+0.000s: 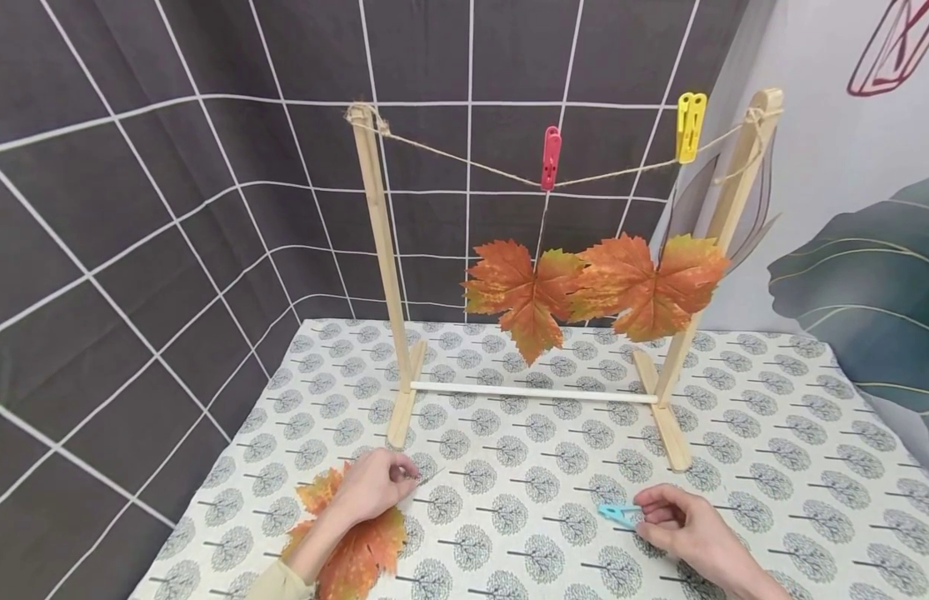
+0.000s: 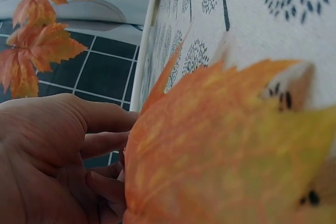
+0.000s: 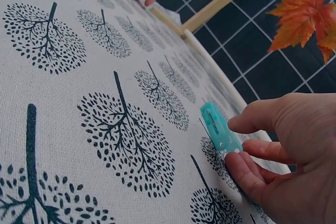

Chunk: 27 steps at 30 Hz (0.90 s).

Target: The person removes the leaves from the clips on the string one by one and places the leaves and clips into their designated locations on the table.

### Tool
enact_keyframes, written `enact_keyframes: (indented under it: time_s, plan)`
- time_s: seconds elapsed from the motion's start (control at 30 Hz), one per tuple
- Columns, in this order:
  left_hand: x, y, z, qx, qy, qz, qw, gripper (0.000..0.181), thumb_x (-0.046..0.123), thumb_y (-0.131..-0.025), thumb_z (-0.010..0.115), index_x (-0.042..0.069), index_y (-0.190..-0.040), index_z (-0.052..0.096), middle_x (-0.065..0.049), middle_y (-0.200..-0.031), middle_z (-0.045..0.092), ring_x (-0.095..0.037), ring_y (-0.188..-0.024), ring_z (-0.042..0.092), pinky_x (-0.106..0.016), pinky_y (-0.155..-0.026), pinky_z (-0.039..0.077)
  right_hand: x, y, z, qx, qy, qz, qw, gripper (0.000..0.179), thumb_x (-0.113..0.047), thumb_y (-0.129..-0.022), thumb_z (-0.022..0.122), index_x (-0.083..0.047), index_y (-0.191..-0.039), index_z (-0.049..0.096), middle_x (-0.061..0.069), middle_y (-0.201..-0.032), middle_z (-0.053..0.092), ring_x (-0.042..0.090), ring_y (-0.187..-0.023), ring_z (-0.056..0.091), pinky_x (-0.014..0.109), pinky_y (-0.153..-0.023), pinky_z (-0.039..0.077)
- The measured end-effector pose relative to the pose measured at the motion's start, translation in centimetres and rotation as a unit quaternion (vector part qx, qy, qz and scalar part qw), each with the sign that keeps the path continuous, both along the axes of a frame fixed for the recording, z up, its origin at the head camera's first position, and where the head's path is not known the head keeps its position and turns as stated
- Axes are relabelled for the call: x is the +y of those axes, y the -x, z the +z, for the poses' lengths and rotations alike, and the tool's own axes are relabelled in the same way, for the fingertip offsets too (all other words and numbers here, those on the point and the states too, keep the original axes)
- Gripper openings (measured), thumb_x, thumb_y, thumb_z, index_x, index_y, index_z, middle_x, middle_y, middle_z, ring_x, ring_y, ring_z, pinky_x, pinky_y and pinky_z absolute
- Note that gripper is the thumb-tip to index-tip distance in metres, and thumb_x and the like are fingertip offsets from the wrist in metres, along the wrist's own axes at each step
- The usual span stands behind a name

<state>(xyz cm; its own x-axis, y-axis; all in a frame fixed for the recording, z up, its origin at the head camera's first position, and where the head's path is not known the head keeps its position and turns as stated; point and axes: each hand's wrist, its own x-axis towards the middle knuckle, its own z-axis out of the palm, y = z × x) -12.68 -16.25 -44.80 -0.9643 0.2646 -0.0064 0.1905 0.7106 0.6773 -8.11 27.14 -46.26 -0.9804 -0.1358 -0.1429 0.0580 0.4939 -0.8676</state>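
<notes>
In the head view my left hand (image 1: 377, 485) is near the front left, its fingertips pinching the thin stem of an orange artificial maple leaf (image 1: 362, 554). The leaf spreads beneath the wrist, and in the left wrist view the leaf (image 2: 226, 145) covers some fingertips. My right hand (image 1: 685, 529), at the front right, holds a light blue clothespin (image 1: 616, 513) between thumb and fingers. Seen from the right wrist, the clothespin (image 3: 216, 127) points away from the palm, just above the cloth.
A wooden frame (image 1: 385, 250) carries a sagging twine (image 1: 464, 158). A pink clothespin (image 1: 551, 158) and a yellow clothespin (image 1: 689, 129) sit on the twine, with two orange leaves (image 1: 527, 292) hanging below. Tree-patterned cloth (image 1: 494, 517) covers the table.
</notes>
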Motion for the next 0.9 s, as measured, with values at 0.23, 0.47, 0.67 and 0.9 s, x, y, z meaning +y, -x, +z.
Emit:
enact_keyframes:
  time_s: [0.23,0.47,0.67,0.9]
  plan:
    - [0.1,0.0,0.3,0.013,-0.009,0.032,0.9994,0.023,0.007,-0.082,0.075,0.002,-0.103,0.072,0.007,-0.068,0.059,-0.009,-0.051,0.051,-0.025,-0.044,0.043,0.0,0.0,0.1,0.003,0.002,0.002,1.0,0.035,-0.006,-0.082,0.078,0.006,-0.112,0.064,0.009,-0.096,0.065,0.013,-0.082,0.061,0.026,-0.072,0.053]
    - [0.5,0.6,1.5,0.06,-0.043,0.062,0.9953,0.019,0.003,-0.082,0.074,0.0,-0.101,0.072,0.004,-0.07,0.062,-0.009,-0.048,0.051,-0.024,-0.04,0.04,0.3,0.5,1.3,0.004,-0.031,-0.004,0.9995,0.037,-0.012,-0.085,0.077,0.005,-0.115,0.063,0.005,-0.097,0.065,0.013,-0.084,0.06,0.024,-0.074,0.052]
    - [1.0,1.0,2.9,0.082,-0.096,0.086,0.9882,0.022,-0.003,-0.083,0.068,-0.001,-0.105,0.071,-0.001,-0.077,0.066,-0.016,-0.049,0.06,-0.025,-0.038,0.042,0.4,0.9,2.6,0.048,-0.042,0.007,0.9979,0.031,-0.01,-0.089,0.074,0.005,-0.114,0.064,0.006,-0.096,0.066,0.011,-0.081,0.06,0.025,-0.071,0.052]
    - [1.7,1.8,4.5,0.101,-0.155,0.099,0.9777,0.023,-0.002,-0.087,0.067,0.0,-0.109,0.071,-0.008,-0.086,0.069,-0.027,-0.055,0.066,-0.025,-0.036,0.041,0.2,1.5,4.0,0.118,-0.047,0.013,0.9918,0.025,-0.004,-0.087,0.073,0.005,-0.11,0.065,0.006,-0.095,0.067,0.007,-0.079,0.06,0.025,-0.069,0.053]
